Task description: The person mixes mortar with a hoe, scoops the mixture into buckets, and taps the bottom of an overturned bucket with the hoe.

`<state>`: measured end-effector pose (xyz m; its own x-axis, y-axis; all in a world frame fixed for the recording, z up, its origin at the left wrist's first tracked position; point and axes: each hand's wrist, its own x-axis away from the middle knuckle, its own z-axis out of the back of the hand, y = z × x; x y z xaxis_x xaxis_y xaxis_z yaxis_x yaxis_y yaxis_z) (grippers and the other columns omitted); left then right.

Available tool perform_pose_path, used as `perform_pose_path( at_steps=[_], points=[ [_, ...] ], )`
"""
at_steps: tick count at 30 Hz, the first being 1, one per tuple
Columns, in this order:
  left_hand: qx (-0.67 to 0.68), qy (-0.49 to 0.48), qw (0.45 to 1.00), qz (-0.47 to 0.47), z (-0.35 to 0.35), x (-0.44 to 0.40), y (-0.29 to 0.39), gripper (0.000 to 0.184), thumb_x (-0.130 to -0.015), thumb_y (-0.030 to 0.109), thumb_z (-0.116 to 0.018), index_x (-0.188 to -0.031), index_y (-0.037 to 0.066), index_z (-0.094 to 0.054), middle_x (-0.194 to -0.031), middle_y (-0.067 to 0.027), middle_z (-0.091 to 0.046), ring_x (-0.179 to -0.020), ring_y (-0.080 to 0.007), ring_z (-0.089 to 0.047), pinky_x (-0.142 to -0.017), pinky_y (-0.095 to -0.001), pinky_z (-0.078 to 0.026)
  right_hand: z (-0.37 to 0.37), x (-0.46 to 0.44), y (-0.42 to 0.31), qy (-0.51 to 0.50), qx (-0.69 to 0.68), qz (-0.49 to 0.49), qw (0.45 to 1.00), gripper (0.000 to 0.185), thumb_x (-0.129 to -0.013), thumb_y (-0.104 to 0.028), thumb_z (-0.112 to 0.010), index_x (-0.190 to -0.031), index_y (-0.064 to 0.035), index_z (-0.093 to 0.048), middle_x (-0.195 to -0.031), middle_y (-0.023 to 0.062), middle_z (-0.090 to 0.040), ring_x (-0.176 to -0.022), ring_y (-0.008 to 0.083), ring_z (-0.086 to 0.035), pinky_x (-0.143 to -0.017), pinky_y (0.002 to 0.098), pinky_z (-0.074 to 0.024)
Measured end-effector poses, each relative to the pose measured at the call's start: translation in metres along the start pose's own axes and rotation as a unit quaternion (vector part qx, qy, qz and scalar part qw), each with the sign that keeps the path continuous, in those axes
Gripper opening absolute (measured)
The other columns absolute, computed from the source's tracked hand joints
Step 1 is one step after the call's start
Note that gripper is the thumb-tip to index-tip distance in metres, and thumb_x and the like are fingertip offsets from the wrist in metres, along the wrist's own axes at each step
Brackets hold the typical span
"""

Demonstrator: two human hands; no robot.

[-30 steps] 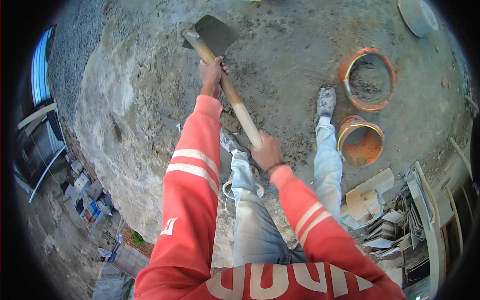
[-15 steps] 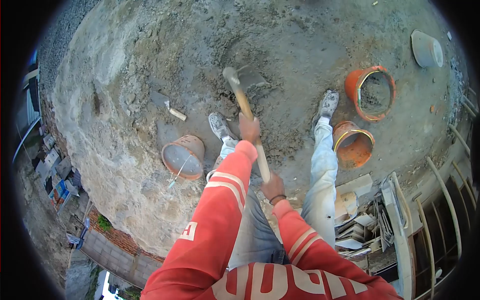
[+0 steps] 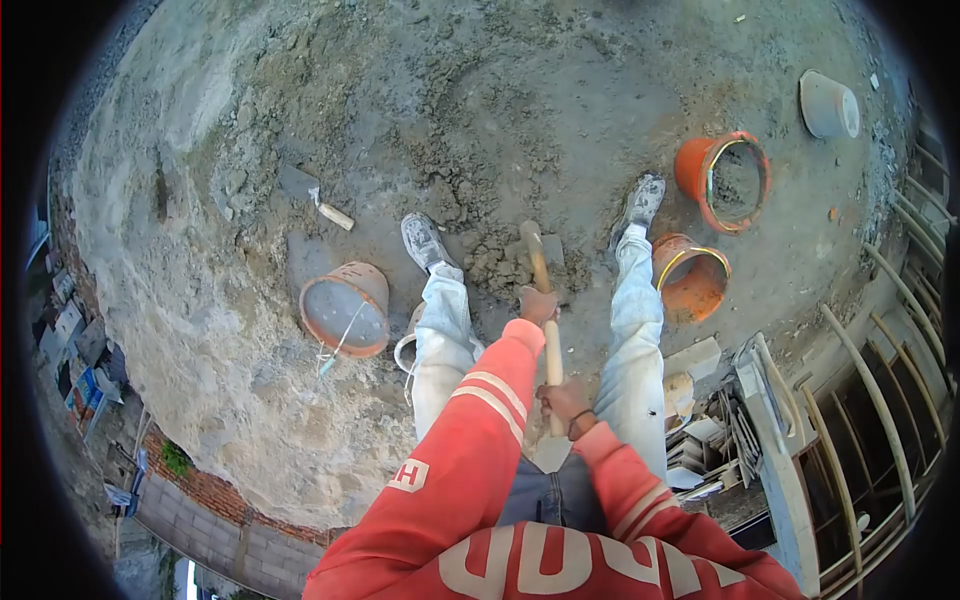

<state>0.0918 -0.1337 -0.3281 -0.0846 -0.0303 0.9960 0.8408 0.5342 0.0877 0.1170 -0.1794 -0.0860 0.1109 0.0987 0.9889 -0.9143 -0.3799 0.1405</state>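
My left hand (image 3: 538, 305) is wrapped round the wooden handle of a hoe (image 3: 554, 350), nearer the blade. Further up the shaft, close to my body, my right hand (image 3: 568, 400) grips the same handle. The hoe's head rests in wet grey mortar (image 3: 495, 265) between my feet, its blade partly hidden by the handle and the mix. Beside my left foot a trowel (image 3: 325, 208) with a pale handle lies on the ground. An orange bucket (image 3: 345, 310) holding greyish liquid stands to the left.
To the right are an orange bucket (image 3: 690, 165) with mortar in it and another orange bucket (image 3: 668, 255) on its side or tilted. A grey bucket (image 3: 825, 105) sits upside down farther off. Stacked tile pieces (image 3: 705, 440) and wooden poles (image 3: 880, 330) line the right edge.
The hoe has been drawn back toward my body, its head moving from farther out to between my feet. Both hands came with it, still gripping the handle. The view has shifted slightly.
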Motion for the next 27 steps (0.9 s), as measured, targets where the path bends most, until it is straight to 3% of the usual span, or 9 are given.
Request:
perform_pose_path(
  at_steps=[4,7,9,12,14,17,20,25,27],
  points=[
    [0.071,-0.103,0.99,0.063,0.002,0.038,0.047,0.021,-0.083,0.01,-0.066,-0.093,0.0,-0.051,-0.066,-0.0072,-0.055,-0.054,-0.0217,-0.058,-0.049,-0.0363,-0.052,0.01,0.047,-0.035,-0.031,-0.094,-0.006,0.995,0.009,-0.076,-0.002,-0.062,-0.075,0.001,-0.053,-0.059,0.005,-0.05,-0.043,0.0138,-0.048,-0.039,0.0308,-0.0403],
    [0.107,-0.113,0.981,0.113,-0.004,0.092,0.108,0.021,-0.084,0.013,-0.066,-0.093,0.0,-0.052,-0.071,-0.0084,-0.056,-0.058,-0.0238,-0.06,-0.053,-0.0378,-0.055,0.043,0.091,-0.041,-0.05,-0.061,0.018,0.997,0.009,-0.078,-0.003,-0.061,-0.078,0.0003,-0.053,-0.06,0.0044,-0.049,-0.043,0.0126,-0.047,-0.04,0.0301,-0.0405],
    [0.067,-0.106,0.987,0.097,-0.018,0.114,0.141,0.022,-0.084,0.015,-0.067,-0.092,0.001,-0.052,-0.076,-0.0094,-0.057,-0.061,-0.0251,-0.062,-0.055,-0.038,-0.057,0.081,0.121,-0.032,-0.099,-0.029,0.088,0.991,0.009,-0.077,-0.003,-0.06,-0.074,-0.0013,-0.052,-0.057,0.0032,-0.051,-0.043,0.0121,-0.049,-0.039,0.0301,-0.0412],
    [0.136,-0.034,0.987,-0.084,-0.054,0.137,0.185,0.018,-0.082,0.013,-0.067,-0.086,0.003,-0.053,-0.072,-0.0078,-0.056,-0.059,-0.0208,-0.059,-0.051,-0.0343,-0.054,0.153,0.151,-0.006,-0.138,0.001,0.186,0.973,0.014,-0.074,-0.009,-0.063,-0.078,-0.0002,-0.053,-0.056,0.0082,-0.053,-0.044,0.0185,-0.052,-0.046,0.0336,-0.0453],
    [0.173,0.013,0.977,-0.127,-0.095,0.18,0.214,0.014,-0.081,0.011,-0.067,-0.08,0.005,-0.054,-0.066,-0.0036,-0.052,-0.055,-0.0164,-0.054,-0.049,-0.0309,-0.05,0.199,0.159,0.022,-0.008,0.233,0.383,0.894,0.023,-0.07,-0.016,-0.066,-0.083,-0.0004,-0.055,-0.059,0.0156,-0.058,-0.051,0.0298,-0.059,-0.055,0.0403,-0.049],
    [0.196,0.024,0.969,-0.15,-0.168,0.266,0.223,0.014,-0.082,0.008,-0.065,-0.084,0.005,-0.052,-0.065,-0.003,-0.049,-0.051,-0.014,-0.049,-0.048,-0.0288,-0.045,0.275,0.155,0.06,0.065,0.315,0.379,0.868,0.03,-0.067,-0.02,-0.066,-0.09,-0.0033,-0.059,-0.066,0.0189,-0.061,-0.062,0.0386,-0.061,-0.06,0.046,-0.0497],
    [0.194,-0.011,0.961,-0.197,-0.249,0.299,0.201,0.016,-0.083,0.008,-0.066,-0.082,0.01,-0.05,-0.063,0.0011,-0.045,-0.052,-0.0118,-0.046,-0.05,-0.0284,-0.042,0.342,0.125,0.081,0.093,0.297,0.383,0.87,0.029,-0.068,-0.02,-0.066,-0.094,-0.0075,-0.062,-0.068,0.0178,-0.062,-0.066,0.0391,-0.063,-0.061,0.0474,-0.0502],
    [0.115,-0.093,0.969,-0.196,-0.355,0.214,0.167,0.017,-0.086,0.009,-0.064,-0.088,0.012,-0.048,-0.063,0.0024,-0.041,-0.051,-0.0106,-0.043,-0.05,-0.0289,-0.042,0.408,-0.009,0.11,0.135,0.242,0.338,0.899,0.022,-0.068,-0.019,-0.066,-0.088,-0.0096,-0.065,-0.072,0.0173,-0.064,-0.069,0.0379,-0.064,-0.064,0.047,-0.0515],
    [0.116,-0.113,0.968,-0.194,-0.392,0.204,0.182,0.018,-0.087,0.01,-0.064,-0.09,0.013,-0.047,-0.063,0.0028,-0.04,-0.051,-0.0103,-0.043,-0.051,-0.0291,-0.042,0.426,-0.024,0.082,0.199,0.246,0.388,0.866,0.019,-0.067,-0.018,-0.067,-0.084,-0.0098,-0.066,-0.073,0.0179,-0.064,-0.069,0.0392,-0.063,-0.063,0.0479,-0.0513]
  ],
)
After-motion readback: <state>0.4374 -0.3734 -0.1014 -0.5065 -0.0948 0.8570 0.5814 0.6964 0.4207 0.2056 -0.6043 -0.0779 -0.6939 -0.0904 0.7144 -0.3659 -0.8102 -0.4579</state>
